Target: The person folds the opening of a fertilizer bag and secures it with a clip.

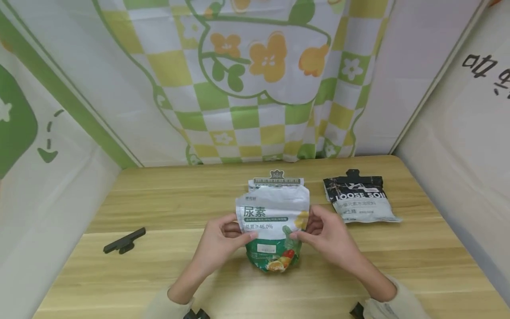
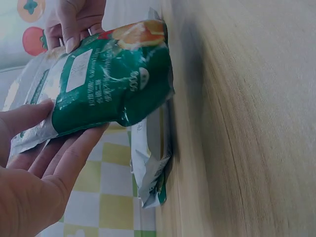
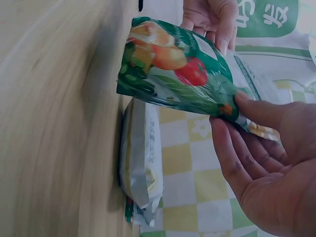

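Between both hands is a white and green fertilizer bag [image 1: 264, 246] with fruit and vegetables printed on its lower part. My left hand [image 1: 217, 241] grips its left edge, thumb on the front and fingers behind. On the opposite edge my right hand [image 1: 332, 235] holds it the same way. In the left wrist view the bag [image 2: 98, 84] is tilted and raised over the table. The right wrist view shows the printed fruit side of the bag [image 3: 173, 69]. Behind it another bag lies on the table, its top clamped by a sealing clip [image 1: 276, 180]; most of that bag is hidden.
A black and white soil bag [image 1: 360, 204] with a black clip [image 1: 352, 176] lies at the back right of the wooden table [image 1: 167, 199]. At the left lies a loose black clip [image 1: 125, 241]. A checkered curtain [image 1: 247, 117] hangs behind the table.
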`<state>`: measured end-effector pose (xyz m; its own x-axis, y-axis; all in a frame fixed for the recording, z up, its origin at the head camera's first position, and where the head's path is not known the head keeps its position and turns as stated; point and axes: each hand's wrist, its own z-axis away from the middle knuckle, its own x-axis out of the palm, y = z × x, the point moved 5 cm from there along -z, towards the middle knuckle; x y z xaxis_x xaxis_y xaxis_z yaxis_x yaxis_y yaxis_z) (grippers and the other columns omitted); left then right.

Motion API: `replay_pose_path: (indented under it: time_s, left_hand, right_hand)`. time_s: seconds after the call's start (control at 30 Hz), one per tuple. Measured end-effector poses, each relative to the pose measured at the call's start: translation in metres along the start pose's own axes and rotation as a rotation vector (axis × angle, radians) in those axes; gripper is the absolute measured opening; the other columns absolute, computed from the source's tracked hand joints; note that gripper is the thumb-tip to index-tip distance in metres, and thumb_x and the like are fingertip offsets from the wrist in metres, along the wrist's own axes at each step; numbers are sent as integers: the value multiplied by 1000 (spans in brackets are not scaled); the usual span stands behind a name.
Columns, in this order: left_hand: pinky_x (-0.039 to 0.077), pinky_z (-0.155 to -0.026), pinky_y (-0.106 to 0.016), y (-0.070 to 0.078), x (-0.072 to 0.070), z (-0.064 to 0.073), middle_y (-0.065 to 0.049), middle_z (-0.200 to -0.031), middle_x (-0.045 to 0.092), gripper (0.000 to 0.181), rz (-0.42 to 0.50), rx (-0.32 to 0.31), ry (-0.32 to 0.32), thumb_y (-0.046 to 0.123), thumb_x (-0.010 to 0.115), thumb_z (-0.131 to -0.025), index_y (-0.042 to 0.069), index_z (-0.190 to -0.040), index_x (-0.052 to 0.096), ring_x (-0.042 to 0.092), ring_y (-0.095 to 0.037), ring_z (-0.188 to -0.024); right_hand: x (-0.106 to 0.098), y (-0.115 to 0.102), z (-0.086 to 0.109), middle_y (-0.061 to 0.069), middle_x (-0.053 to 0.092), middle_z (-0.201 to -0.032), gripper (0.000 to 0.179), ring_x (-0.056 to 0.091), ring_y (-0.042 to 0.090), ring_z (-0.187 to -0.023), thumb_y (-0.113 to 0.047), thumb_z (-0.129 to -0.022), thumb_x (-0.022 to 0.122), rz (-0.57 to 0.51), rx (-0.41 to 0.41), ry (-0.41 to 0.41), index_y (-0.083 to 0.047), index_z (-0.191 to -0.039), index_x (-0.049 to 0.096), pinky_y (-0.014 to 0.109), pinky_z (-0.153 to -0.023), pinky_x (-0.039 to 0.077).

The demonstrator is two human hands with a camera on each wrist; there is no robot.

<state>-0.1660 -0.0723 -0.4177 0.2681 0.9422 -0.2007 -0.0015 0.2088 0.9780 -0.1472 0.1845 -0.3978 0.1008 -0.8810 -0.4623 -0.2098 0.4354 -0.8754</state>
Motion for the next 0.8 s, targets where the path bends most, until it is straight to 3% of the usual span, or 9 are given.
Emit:
replay_pose_path:
  time_s: [0.2, 0.37, 0.6, 0.8]
  left_hand:
    - [65, -78, -26, -1, 7, -1, -16, -104, 82, 41, -55, 37, -18, 12, 90, -81, 6, -118, 76, 79, -19, -88]
    - [64, -79, -25, -2, 13, 0, -13, -103, 82, 38, -72, 43, -17, 12, 92, -79, 8, -114, 78, 79, -18, -88]
    - [65, -80, -26, -3, 18, 0, -13, -101, 82, 38, -64, 45, -3, 10, 92, -78, 10, -113, 79, 79, -20, -92]
    - [65, -79, -27, -2, 19, 0, -15, -105, 81, 41, -75, 47, -47, 9, 90, -80, 8, -118, 76, 79, -23, -94]
  right_hand:
    - [-4, 5, 5, 6, 79, -100, 52, 73, 7, -76, -11, -80, 90, 15, -61, -19, -11, -128, 69, 29, -69, 64]
    - [-9, 9, 8, 7, 81, -102, 51, 74, 6, -76, -9, -80, 90, 28, -62, -10, -11, -127, 70, 30, -70, 64]
    - [-11, 9, 12, 8, 81, -105, 52, 73, 3, -75, -6, -79, 90, 78, -124, -2, -11, -127, 71, 29, -68, 64]
    - [-13, 8, 13, 4, 81, -102, 50, 72, 1, -76, -8, -80, 90, 134, -163, 1, -11, -126, 71, 26, -70, 64]
